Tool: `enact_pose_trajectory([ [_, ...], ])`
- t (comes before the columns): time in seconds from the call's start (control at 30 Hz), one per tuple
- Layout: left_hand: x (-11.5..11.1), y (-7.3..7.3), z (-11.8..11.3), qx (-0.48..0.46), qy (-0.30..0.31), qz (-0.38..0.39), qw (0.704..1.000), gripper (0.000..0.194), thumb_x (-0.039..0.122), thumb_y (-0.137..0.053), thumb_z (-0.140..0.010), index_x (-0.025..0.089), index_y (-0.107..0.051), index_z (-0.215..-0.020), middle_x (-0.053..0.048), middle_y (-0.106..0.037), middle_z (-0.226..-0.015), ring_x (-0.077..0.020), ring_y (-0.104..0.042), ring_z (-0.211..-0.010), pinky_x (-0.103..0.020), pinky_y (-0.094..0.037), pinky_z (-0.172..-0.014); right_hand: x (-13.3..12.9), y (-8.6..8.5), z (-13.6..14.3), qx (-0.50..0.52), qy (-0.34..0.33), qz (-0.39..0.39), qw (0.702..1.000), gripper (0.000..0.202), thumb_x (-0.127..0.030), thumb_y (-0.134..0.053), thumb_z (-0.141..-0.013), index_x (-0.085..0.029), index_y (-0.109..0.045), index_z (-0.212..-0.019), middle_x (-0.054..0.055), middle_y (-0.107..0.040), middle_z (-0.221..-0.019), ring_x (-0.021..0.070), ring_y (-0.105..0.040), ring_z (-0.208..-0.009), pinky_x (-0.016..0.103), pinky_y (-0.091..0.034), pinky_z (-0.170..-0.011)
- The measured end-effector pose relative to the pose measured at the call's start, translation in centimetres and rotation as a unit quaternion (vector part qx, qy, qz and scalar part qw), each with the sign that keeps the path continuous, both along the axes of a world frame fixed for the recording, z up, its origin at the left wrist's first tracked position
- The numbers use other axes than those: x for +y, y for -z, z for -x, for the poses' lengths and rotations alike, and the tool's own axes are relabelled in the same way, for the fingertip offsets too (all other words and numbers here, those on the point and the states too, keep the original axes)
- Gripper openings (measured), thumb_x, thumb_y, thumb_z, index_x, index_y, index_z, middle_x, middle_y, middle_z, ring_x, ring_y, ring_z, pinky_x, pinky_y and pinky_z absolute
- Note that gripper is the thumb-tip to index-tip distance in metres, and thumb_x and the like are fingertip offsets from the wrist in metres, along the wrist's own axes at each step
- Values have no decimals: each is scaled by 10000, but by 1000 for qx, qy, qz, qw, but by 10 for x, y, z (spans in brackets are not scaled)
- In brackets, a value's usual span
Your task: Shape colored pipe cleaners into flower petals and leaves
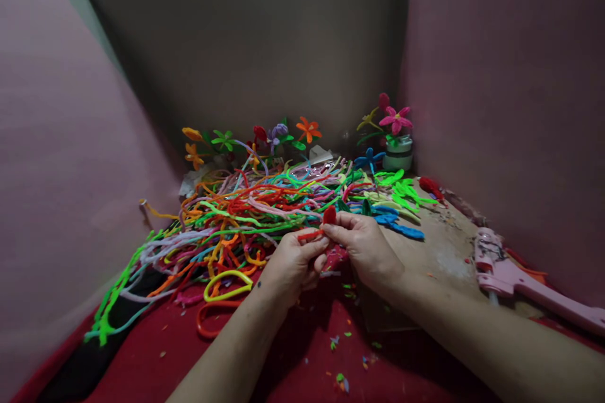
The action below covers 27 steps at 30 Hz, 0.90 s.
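A red pipe cleaner [311,235] stretches between my two hands in the middle of the head view. At its right end is a rounded red fuzzy piece [329,215], folded like a petal. My left hand [297,259] pinches the stem from the left, its fingers curled. My right hand [366,247] has thumb and forefinger closed on the stem just below the rounded piece. The palms and some fingertips are hidden. Right behind the hands spreads a heap of many-coloured pipe cleaners [265,204].
Blue petal-like pieces [399,227] and bright green ones [405,190] lie beyond my right hand. A pink glue gun [515,280] rests at right. Fuzzy flowers stand behind, some in a small jar [397,154]. A yellow loop [227,286] and coloured scraps lie on red cloth [302,365].
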<state>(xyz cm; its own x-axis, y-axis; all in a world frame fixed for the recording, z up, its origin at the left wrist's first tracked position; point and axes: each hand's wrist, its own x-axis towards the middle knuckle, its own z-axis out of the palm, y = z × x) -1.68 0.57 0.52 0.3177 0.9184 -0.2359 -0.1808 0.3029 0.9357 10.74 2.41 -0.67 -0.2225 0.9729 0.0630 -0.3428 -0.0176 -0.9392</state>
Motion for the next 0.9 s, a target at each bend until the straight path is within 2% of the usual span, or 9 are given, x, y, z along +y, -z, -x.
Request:
enact_pose_trajectory([
  [0.1, 1, -3, 2, 66, 28, -20, 997, 236, 362, -621, -691, 151, -519, -719, 71, -460, -436, -18, -242, -263, -164, -148, -284, 2, -3, -2, -17, 28, -17, 999, 186, -323, -628, -664, -152, -555, -667, -13, -559, -594, 102, -480, -510, 237, -380, -494],
  [0.23, 2, -12, 6, 187, -61, -131, 972, 306, 288, -718, -576, 137, -579, -802, 26, -569, -627, -60, -469, -471, -172, -323, -418, 5, -8, -4, -12, 35, -16, 999, 194, -323, -619, -666, -139, -558, -668, -18, -546, -607, 90, -455, -527, 230, -365, -515],
  [0.3, 3, -15, 8, 198, -91, -170, 961, 270, 316, -679, -629, 144, -591, -818, 34, -551, -622, -57, -441, -485, -178, -321, -447, 5, -8, -3, -25, 14, 2, 1000, 207, -322, -625, -658, -136, -543, -622, -24, -523, -563, 80, -428, -496, 225, -336, -490],
  [0.37, 4, -14, 11, 216, -98, -182, 954, 226, 364, -604, -708, 139, -582, -725, 51, -477, -532, -46, -357, -435, -181, -261, -418, 3, -7, -2, -34, -6, 18, 999, 219, -314, -638, -645, -135, -529, -581, -32, -496, -522, 69, -396, -466, 221, -302, -471],
  [0.47, 5, -13, 14, 244, -112, -197, 943, 261, 369, -578, -732, 138, -539, -615, 70, -384, -467, -39, -292, -417, -181, -226, -415, 1, -6, -1, -13, -33, 23, 999, 202, -285, -653, -624, -133, -537, -559, -26, -509, -519, 69, -401, -469, 226, -311, -495],
  [0.57, 6, -16, 17, 245, -106, -208, 941, 217, 335, -593, -724, 135, -573, -642, 56, -453, -505, -51, -363, -457, -182, -282, -456, 0, -6, -1, -3, -50, 14, 999, 140, -246, -647, -617, -134, -571, -579, -17, -536, -540, 79, -428, -494, 235, -336, -530],
  [0.7, 6, -18, 20, 160, -83, -215, 960, 179, 297, -612, -715, 145, -640, -805, -5, -614, -764, -111, -533, -694, -217, -401, -656, -2, -6, -2, -57, -53, 8, 997, 126, -243, -636, -634, -132, -597, -587, -11, -543, -537, 79, -423, -480, 228, -320, -489],
  [0.8, 7, -16, 22, 116, -69, -174, 976, 160, 290, -635, -686, 146, -639, -755, 8, -606, -682, -98, -515, -603, -221, -395, -612, -2, -4, -3, -106, -68, -4, 992, 158, -268, -629, -651, -127, -617, -581, -3, -547, -523, 79, -416, -464, 224, -306, -460],
  [0.9, 7, -15, 23, 137, -61, -162, 975, 121, 251, -627, -671, 132, -613, -652, 24, -556, -577, -74, -456, -519, -203, -348, -542, -2, -1, -2, -117, -67, -11, 991, 165, -286, -630, -653, -128, -634, -604, 6, -560, -527, 89, -439, -478, 227, -322, -463],
])
